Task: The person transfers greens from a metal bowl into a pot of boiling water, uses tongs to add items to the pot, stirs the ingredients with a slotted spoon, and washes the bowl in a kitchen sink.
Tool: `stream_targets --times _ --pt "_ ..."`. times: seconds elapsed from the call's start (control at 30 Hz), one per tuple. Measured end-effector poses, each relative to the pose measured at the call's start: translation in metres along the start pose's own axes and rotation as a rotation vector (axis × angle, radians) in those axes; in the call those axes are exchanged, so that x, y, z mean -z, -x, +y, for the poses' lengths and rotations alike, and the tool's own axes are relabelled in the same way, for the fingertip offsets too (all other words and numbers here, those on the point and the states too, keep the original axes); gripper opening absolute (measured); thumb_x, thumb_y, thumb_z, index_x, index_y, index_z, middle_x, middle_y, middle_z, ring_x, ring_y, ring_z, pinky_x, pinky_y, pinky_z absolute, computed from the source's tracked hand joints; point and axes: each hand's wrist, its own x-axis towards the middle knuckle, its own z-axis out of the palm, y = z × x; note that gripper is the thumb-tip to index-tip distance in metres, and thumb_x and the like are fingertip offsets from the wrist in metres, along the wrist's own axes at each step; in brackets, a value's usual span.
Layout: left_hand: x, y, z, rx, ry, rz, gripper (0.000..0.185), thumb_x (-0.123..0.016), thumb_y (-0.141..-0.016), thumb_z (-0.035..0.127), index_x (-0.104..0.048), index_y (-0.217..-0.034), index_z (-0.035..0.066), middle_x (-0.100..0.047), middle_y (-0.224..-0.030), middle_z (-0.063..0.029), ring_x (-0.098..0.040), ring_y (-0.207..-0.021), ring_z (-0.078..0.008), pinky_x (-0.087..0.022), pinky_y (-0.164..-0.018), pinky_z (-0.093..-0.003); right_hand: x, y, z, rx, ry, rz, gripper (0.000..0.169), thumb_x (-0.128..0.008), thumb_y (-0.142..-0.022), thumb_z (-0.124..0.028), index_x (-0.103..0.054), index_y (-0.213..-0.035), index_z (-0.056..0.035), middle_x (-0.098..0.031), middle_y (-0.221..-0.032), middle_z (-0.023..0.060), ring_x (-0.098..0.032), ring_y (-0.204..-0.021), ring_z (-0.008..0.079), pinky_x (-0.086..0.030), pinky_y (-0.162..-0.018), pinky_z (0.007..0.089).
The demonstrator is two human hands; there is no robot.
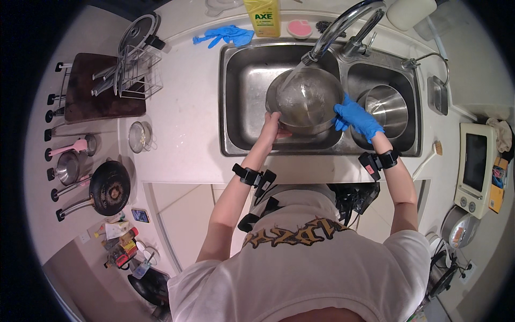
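Observation:
Over the larger left sink basin, my two hands hold a round bowl that looks like clear glass or metal. My bare left hand grips its lower left rim. My right hand, in a blue disposable glove, has its fingers on the right rim. From the chrome faucet water runs into the bowl's upper left part. A stainless steel pot sits in the smaller right basin, partly behind my right hand.
Behind the sink lie a blue glove, a yellow AXE detergent bottle and a pink sponge holder. A small strainer stands on the left counter, a wooden-headed brush on the right. Pans and a wire rack line the left wall.

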Motion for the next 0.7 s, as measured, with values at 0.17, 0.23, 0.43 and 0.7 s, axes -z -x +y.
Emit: stream_targets --times 0.17,0.23,0.43,0.7 --pt "0.004 -0.010 0.013 -0.065 -0.037 0.061 0.050 -0.037 -0.086 0.032 -0.020 -0.124 0.004 -0.036 -0.115 -0.0192 -0.058 -0.076 -0.0275 -0.053 -0.070 -0.0363 0.000 -0.022 -0.001 0.126 -0.124 -0.037 0.069 -0.044 -0.081 -0.017 -0.005 -0.137 -0.0057 -0.060 -0.068 0.0138 -0.058 -0.049 0.0177 -0.049 -0.046 0.0282" --pt "0.001 -0.020 0.016 -0.111 -0.023 0.103 0.049 -0.041 -0.085 0.030 -0.019 -0.121 0.005 -0.046 -0.093 -0.0195 -0.056 -0.065 -0.0248 -0.053 -0.062 -0.0366 0.001 -0.023 -0.007 0.130 -0.192 -0.015 0.068 -0.044 -0.082 -0.016 -0.005 -0.137 -0.0059 -0.059 -0.068 0.0137 -0.057 -0.049 0.0173 -0.049 -0.045 0.0281" --pt "-0.007 -0.008 0.008 -0.161 0.013 0.008 0.046 -0.040 -0.087 0.029 -0.020 -0.122 0.008 -0.044 -0.107 -0.0169 -0.057 -0.073 -0.0247 -0.053 -0.066 -0.0373 -0.006 0.005 0.003 0.111 -0.060 0.127 0.067 -0.044 -0.082 -0.015 -0.007 -0.138 -0.0063 -0.059 -0.064 0.0137 -0.056 -0.048 0.0181 -0.047 -0.044 0.0287" --pt "-0.005 -0.014 0.021 -0.220 0.042 0.030 0.051 -0.039 -0.088 0.033 -0.022 -0.126 0.003 -0.036 -0.122 -0.0160 -0.057 -0.091 -0.0314 -0.051 -0.077 -0.0386 -0.003 -0.024 -0.008 0.192 0.028 0.213 0.069 -0.047 -0.081 -0.021 -0.010 -0.138 -0.0084 -0.059 -0.063 0.0135 -0.058 -0.051 0.0196 -0.047 -0.049 0.0304"
